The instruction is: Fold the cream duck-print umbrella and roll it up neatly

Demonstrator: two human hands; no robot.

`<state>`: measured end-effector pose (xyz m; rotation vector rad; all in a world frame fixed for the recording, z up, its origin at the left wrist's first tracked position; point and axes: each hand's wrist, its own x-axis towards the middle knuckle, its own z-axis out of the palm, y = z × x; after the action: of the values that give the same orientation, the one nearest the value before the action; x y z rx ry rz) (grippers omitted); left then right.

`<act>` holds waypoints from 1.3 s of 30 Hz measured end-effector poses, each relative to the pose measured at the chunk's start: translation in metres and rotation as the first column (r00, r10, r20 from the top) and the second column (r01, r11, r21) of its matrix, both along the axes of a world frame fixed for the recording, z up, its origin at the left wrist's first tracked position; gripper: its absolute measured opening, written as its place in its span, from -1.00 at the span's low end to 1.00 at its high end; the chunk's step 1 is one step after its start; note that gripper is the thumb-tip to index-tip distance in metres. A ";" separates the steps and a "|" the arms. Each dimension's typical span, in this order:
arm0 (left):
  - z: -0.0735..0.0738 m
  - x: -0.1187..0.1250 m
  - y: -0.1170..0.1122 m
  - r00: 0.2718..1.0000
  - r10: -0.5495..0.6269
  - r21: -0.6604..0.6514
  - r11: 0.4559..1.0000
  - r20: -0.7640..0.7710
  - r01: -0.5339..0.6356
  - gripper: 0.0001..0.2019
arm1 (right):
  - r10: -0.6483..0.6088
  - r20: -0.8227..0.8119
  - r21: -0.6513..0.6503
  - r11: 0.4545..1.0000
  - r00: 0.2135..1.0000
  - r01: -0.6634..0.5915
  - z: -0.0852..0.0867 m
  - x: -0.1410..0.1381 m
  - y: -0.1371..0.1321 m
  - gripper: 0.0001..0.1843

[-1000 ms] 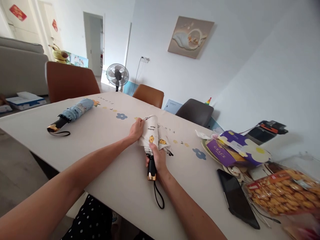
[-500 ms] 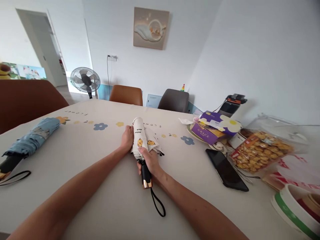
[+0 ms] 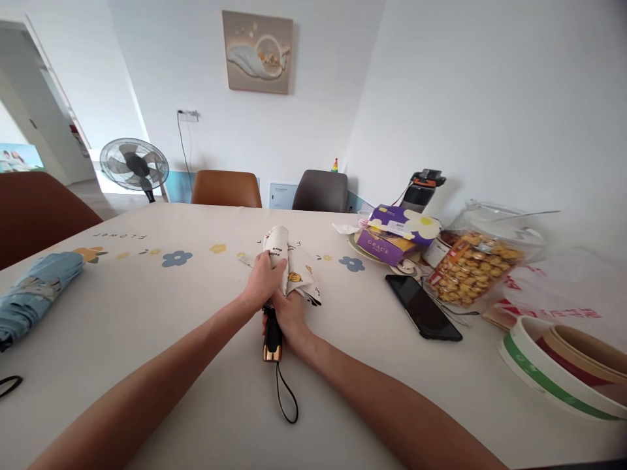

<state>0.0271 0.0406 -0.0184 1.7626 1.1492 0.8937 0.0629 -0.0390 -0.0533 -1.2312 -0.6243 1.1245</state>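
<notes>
A folded white umbrella (image 3: 290, 261) printed with yellow ducks lies on the white flowered table (image 3: 161, 307), its tip pointing away from me. My left hand (image 3: 263, 282) is wrapped over the canopy fabric near its lower end. Just below, my right hand (image 3: 289, 314) grips the black handle (image 3: 272, 339) with a gold end cap. A black wrist loop (image 3: 287, 398) trails from the handle toward me. Some loose fabric sticks out to the right of my hands.
A folded blue umbrella (image 3: 34, 294) lies at the table's left edge. To the right are a black phone (image 3: 422, 307), a purple box (image 3: 392, 238), a snack bag (image 3: 475, 264) and stacked bowls (image 3: 568, 365). Chairs (image 3: 226, 189) and a fan (image 3: 134, 166) stand beyond.
My left hand slid from the canopy's left side down over the fabric, close to my right hand. The view swung right, so the blue umbrella sits farther left.
</notes>
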 end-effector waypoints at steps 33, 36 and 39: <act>-0.006 -0.029 0.040 0.824 -0.069 -0.480 0.784 0.562 0.393 -0.42 | 0.503 -0.319 0.096 0.860 0.803 -0.501 0.015 0.008 -0.010 -0.64; -0.009 -0.029 0.040 0.795 -0.073 -0.469 0.774 0.602 0.425 -0.43 | 0.487 -0.327 0.093 0.870 0.810 -0.485 0.014 0.009 -0.011 -0.68; -0.013 -0.029 0.043 0.774 -0.075 -0.468 0.759 0.629 0.453 -0.44 | 0.454 -0.350 0.094 0.887 0.819 -0.452 0.011 0.008 -0.009 -0.72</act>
<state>-0.0022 0.0834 -0.0315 0.9800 0.6236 0.6963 0.0711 -0.0484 -0.0424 -0.8458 -0.6505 1.7047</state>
